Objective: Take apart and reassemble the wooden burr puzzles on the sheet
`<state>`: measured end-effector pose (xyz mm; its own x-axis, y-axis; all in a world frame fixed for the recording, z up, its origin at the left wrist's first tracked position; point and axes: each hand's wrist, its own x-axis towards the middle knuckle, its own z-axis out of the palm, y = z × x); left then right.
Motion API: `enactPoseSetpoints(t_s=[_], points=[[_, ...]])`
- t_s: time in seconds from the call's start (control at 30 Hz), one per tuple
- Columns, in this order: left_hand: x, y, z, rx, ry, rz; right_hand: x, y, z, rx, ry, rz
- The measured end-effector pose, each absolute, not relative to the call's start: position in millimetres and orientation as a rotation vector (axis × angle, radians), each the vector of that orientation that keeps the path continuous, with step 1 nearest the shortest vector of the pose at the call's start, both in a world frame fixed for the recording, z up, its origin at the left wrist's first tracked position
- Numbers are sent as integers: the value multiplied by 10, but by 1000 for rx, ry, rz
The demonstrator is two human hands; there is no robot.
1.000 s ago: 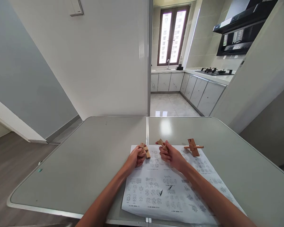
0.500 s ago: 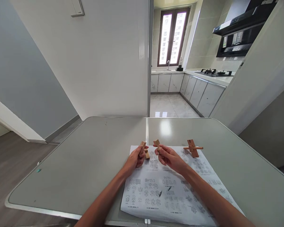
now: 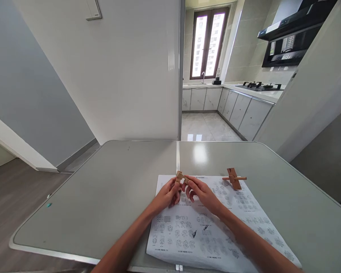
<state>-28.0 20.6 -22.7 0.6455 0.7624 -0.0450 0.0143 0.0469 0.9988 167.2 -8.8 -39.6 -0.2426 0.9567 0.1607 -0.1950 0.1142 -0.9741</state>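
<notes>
Above the printed sheet (image 3: 184, 227), my left hand (image 3: 170, 192) is closed on a small notched wooden block (image 3: 178, 178). My right hand (image 3: 200, 191) pinches another small wooden block (image 3: 185, 179), and the two pieces meet or overlap between my fingertips. Whether they interlock I cannot tell, since my fingers cover much of both. To the right, on the far part of the sheet, lies a wooden cross-shaped piece (image 3: 233, 179), a flat slat with a rod through it and a dark mark near its top.
A grey table (image 3: 88, 201) with a centre seam carries the sheet of printed diagrams. Toward its left edge lies a small green bit (image 3: 48, 205). Beyond the table stand a white wall (image 3: 136, 76) and a kitchen with white cabinets (image 3: 197, 99) and a gas stove (image 3: 260, 86).
My hands have come together; the right moved left, bringing its block against or beside the left one. The block seen near my left fingers on the sheet is now hidden or held.
</notes>
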Motion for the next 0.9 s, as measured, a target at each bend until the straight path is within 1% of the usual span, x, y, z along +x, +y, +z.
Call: enactPoseSetpoints(t_s=[0.17,0.27,0.67,0.77,0.9], points=[[-263,179,-263,1497,722,639,1659,-125,-483,-1081,-1488,950],[-273,185,-278,1503,744,661,1658,-146,-522,-1138,-1600,756],[-320,259,-369,1380,863,751,1564,-183,-596,-1094,-1689,394],[-320,238,-330,1339,869,765,1553,-185,-629,-1135,-1738,236],[-302,196,-246,1316,876,762,1547,-180,-632,-1191,-1804,-57]])
